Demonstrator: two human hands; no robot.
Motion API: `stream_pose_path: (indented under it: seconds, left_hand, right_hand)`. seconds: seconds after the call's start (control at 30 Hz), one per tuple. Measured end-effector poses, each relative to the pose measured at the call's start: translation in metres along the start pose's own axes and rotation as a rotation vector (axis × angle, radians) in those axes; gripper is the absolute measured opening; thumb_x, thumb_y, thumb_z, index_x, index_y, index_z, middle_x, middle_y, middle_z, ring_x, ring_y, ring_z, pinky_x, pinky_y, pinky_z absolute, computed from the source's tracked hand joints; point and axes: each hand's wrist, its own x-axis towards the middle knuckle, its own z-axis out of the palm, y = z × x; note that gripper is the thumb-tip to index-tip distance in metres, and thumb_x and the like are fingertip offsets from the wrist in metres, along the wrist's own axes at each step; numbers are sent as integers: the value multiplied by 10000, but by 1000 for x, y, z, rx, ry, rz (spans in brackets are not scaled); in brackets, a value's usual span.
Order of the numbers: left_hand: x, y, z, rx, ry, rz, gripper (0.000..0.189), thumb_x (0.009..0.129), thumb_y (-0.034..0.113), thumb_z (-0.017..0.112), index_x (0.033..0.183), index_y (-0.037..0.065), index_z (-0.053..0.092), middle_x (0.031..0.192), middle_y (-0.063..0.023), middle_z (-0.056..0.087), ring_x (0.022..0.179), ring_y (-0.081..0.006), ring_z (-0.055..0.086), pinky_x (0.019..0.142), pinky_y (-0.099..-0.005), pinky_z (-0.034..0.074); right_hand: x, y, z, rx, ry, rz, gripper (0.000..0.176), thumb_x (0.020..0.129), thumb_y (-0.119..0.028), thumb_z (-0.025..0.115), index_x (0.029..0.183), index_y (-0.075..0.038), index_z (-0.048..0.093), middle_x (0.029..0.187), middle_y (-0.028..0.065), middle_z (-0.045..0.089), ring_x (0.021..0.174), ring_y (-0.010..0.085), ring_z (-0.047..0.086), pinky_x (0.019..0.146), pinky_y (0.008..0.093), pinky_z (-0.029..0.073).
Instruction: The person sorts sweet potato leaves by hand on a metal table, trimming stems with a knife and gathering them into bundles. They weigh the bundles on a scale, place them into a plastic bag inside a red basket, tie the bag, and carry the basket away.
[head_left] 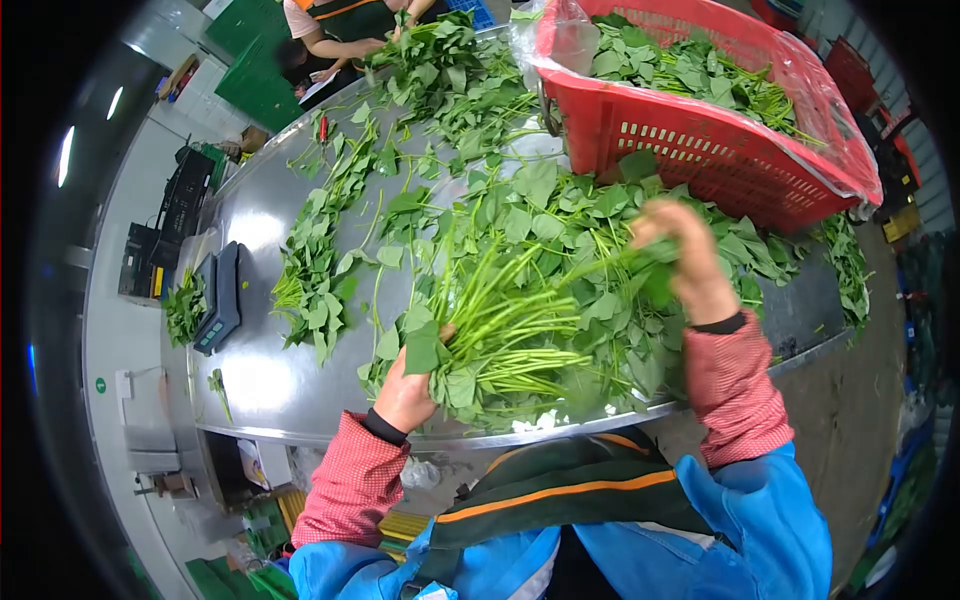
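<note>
My left hand (408, 393) is closed around the leafy side of a thick bunch of greens (510, 330), which look like sweet potato leaves. Their pale green stem ends fan out to the right, above the table's near edge. To the right, my right hand (690, 260) is raised over the pile and smeared by motion. Its fingers are curled around a leafy stem (610, 262), with a blurred leaf hanging below the palm. A wide heap of loose greens (540, 195) spreads beneath and beyond both hands.
A red plastic crate (690, 150), lined with clear film and holding greens, stands at the back right of the metal table (375, 205). A scale (222, 300) with greens sits at the left. More bunches (325, 240) lie nearby. Another person's arm (335, 45) is at the far end.
</note>
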Motion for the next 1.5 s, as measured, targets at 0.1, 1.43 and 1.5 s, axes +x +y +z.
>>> stream_pose_path:
  seconds: [0.1, 1.43, 1.5]
  left_hand:
    - [-9, -7, 7, -35, 35, -64, 817, 587, -175, 570, 1361, 49, 438, 1344, -169, 499, 1294, -380, 417, 1062, -394, 374]
    - [14, -15, 32, -348, 235, -159, 935, 693, 133, 800, 1456, 4, 274, 1363, -213, 462, 1270, -325, 458, 1059, -374, 363]
    - [14, -19, 34, -449, 217, -185, 932, 697, 117, 797, 1456, -4, 268, 1368, -197, 464, 1263, -296, 467, 1056, -362, 366]
  right_hand:
    - [10, -4, -39, -122, -93, 65, 285, 892, -327, 565, 959, -53, 605, 819, 83, 633, 729, 198, 627, 695, 367, 515]
    - [-9, 47, 69, -367, -411, 224, 334, 915, -239, 598, 1174, -30, 585, 916, 20, 585, 798, 126, 595, 744, 271, 483]
    - [-6, 52, 77, -645, -535, 57, 297, 918, -257, 585, 1061, 1, 625, 847, 47, 605, 769, 137, 576, 739, 314, 481]
